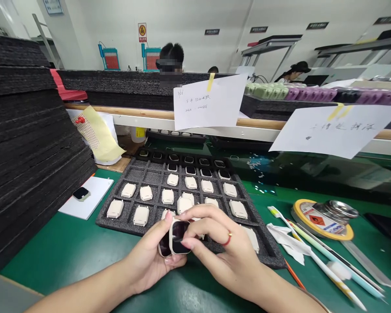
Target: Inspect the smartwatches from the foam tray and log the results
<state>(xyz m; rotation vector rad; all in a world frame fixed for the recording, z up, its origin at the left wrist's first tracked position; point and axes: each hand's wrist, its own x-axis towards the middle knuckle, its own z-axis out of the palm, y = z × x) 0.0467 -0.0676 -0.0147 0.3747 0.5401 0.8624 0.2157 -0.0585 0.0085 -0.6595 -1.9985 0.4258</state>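
Note:
In front of the foam tray (133, 174), my left hand (153, 263) is closed around two cream-framed smartwatch cases with dark screens. One watch case (179, 230) faces me in front; the other watch case (164, 245) is partly hidden behind it. My right hand (221, 245) is bent over the front case, its thumb and fingertips gripping the screen's right side. A ring with a red band is on one finger. Many cream watch cases (141, 215) lie back-up in the tray's compartments, while those in the far rows show dark screens (190, 170).
On the left, a watch case (81, 193) lies on white paper (94, 200) beside stacked black foam trays (29, 165). Toothbrushes (326, 265), a tissue (289, 241), a tape roll (303, 211) and a metal-topped container (339, 211) lie right. A shelf with paper notes (208, 104) crosses behind.

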